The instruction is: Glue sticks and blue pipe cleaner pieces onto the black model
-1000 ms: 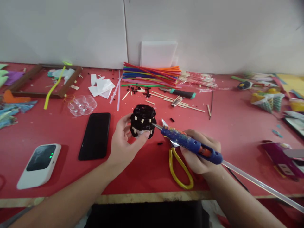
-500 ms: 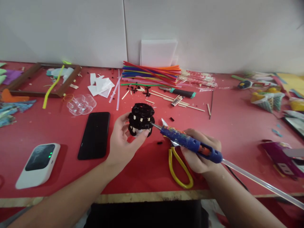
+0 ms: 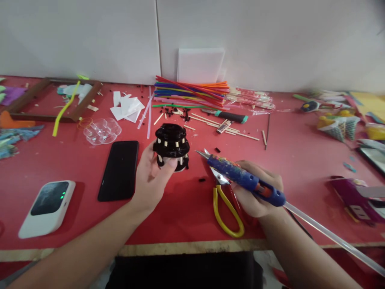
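A small black tiered model (image 3: 172, 146) with short wooden pegs between its layers is gripped by my left hand (image 3: 152, 176), thumb pressed on its lower front. My right hand (image 3: 255, 192) is wrapped around a blue hot glue gun (image 3: 234, 172), a long clear glue stick (image 3: 331, 235) running out of its back end. The gun's metal tip points left and stands slightly apart from the model. Beneath the gun lie scissors (image 3: 227, 212) with a yellow handle, partly hidden by the gun and my right hand.
A black phone (image 3: 118, 170) and a white device (image 3: 48, 208) lie left on the red table (image 3: 180, 218). Behind are colourful pipe cleaners (image 3: 192, 92), wooden sticks (image 3: 228, 129), a utility knife (image 3: 230, 117) and white paper pieces (image 3: 129, 108). A purple object (image 3: 356, 198) sits at right.
The glue gun's tip has come away from the black model. My left hand has moved the model slightly left and up, and it is turned a little.
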The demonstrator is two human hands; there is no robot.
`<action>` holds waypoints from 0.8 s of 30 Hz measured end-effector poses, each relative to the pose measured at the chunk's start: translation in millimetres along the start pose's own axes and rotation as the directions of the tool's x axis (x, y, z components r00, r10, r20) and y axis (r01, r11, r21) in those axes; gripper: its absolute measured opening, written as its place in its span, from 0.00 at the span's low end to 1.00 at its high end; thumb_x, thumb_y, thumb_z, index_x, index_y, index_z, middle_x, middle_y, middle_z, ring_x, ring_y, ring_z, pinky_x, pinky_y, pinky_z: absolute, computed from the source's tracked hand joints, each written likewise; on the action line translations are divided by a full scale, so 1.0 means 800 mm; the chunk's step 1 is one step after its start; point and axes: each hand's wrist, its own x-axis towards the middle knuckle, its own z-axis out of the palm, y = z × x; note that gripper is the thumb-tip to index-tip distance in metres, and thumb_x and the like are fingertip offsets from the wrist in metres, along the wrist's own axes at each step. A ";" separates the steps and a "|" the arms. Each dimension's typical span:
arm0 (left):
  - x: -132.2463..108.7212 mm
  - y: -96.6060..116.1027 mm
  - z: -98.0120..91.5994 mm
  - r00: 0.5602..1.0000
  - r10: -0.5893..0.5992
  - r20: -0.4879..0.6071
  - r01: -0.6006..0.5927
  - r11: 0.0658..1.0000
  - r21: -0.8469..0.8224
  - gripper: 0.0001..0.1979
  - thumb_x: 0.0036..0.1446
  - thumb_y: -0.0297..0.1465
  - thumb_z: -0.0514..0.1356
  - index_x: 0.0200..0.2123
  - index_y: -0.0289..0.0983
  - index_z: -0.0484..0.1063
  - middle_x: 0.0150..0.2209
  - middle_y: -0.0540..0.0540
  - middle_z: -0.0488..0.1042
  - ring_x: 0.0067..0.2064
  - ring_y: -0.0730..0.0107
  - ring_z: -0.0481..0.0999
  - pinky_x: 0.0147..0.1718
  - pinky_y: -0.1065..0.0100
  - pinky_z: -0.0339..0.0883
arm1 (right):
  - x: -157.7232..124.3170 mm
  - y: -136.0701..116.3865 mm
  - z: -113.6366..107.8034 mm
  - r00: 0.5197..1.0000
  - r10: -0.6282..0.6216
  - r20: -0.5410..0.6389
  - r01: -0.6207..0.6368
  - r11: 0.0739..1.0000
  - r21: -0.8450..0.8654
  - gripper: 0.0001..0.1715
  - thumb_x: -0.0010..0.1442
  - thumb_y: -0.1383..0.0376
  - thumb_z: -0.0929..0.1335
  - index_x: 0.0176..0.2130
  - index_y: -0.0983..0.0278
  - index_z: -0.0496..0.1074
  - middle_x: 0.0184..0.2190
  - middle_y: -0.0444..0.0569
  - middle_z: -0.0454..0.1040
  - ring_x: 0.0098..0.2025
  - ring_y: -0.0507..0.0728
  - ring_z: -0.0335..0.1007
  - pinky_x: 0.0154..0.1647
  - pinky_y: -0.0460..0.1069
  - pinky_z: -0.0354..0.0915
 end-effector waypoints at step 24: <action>-0.006 -0.001 -0.005 0.988 -0.050 0.148 0.052 0.999 -0.013 0.12 0.61 0.33 0.65 0.48 0.43 0.77 0.47 0.44 0.75 0.50 0.60 0.75 0.54 0.56 0.71 | -0.004 -0.008 0.000 0.994 0.100 -0.043 -0.102 0.995 -0.024 0.05 0.51 0.68 0.66 0.32 0.58 0.68 0.22 0.43 0.71 0.20 0.54 0.67 0.20 0.49 0.62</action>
